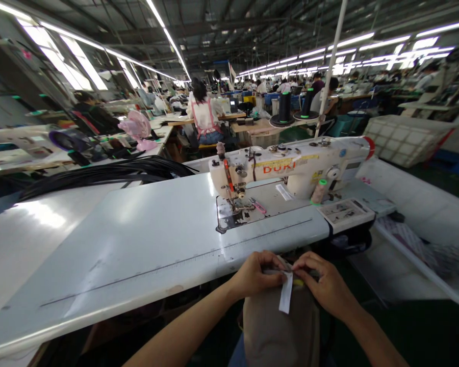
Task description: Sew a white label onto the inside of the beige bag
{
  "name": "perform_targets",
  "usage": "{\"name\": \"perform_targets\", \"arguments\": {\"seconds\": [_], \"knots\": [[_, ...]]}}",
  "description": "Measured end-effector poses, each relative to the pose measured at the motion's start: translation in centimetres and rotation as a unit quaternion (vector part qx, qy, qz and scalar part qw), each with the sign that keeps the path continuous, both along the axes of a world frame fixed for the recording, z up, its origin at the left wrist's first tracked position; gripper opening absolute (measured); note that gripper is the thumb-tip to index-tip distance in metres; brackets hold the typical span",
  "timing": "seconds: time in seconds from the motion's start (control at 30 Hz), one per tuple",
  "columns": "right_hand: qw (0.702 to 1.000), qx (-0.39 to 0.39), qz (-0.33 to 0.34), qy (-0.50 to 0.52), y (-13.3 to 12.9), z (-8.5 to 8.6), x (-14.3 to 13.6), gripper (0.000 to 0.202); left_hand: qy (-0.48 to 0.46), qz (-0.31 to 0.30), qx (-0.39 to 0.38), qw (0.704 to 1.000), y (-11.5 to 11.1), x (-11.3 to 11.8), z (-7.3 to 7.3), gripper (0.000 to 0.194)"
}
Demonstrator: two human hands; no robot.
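Observation:
A grey-brown fabric piece [281, 326] lies over my lap, below the front edge of the sewing table. My left hand [259, 275] pinches its upper edge beside a narrow white strip [286, 294] that hangs down over the fabric. Close by on the right, my right hand [321, 279] has thumb and fingers closed on the same edge, near the top of the strip. A bit of yellow shows under the right fingers. Beyond both hands stands a white sewing machine [275, 168], with pink-handled snips [257, 205] on its bed.
The pale tabletop [137, 229] with a printed ruler stretches left. Black strips [110, 171] lie behind it. A thread spool [319, 192] and a control panel [346, 214] sit at the right, by a white bin [424, 224]. People work at stations farther back.

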State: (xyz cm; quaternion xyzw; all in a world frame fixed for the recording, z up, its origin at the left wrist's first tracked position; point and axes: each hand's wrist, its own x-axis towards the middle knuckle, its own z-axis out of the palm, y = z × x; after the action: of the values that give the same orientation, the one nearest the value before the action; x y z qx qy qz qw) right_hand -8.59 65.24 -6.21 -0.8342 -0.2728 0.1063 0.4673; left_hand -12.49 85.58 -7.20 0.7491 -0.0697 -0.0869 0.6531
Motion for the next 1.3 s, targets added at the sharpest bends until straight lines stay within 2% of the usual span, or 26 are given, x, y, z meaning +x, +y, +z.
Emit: {"name": "perform_targets", "arguments": {"seconds": [0.2,0.43,0.7,1.07,1.3], "knots": [[1.0,-0.001,-0.011,0.007,-0.1,-0.3,0.1,0.015,-0.003,-0.004,0.002,1.0,0.1,0.1,-0.1,0.02],[1.0,0.016,0.006,0.014,0.1,-0.6,0.3,0.014,0.016,0.002,-0.011,1.0,0.1,0.1,-0.4,0.022],[0.998,0.052,0.02,0.041,0.2,-1.7,0.7,0.018,0.009,-0.014,0.001,1.0,0.1,0.5,0.3,0.018],[0.992,0.086,0.036,0.088,0.5,-2.3,0.8,0.02,0.079,-0.022,-0.092,0.992,0.0,0.7,0.1,0.019],[0.985,0.123,0.041,0.117,0.6,-2.9,0.8,0.019,0.101,-0.017,-0.112,0.988,-0.2,0.9,-0.2,0.021]]}}
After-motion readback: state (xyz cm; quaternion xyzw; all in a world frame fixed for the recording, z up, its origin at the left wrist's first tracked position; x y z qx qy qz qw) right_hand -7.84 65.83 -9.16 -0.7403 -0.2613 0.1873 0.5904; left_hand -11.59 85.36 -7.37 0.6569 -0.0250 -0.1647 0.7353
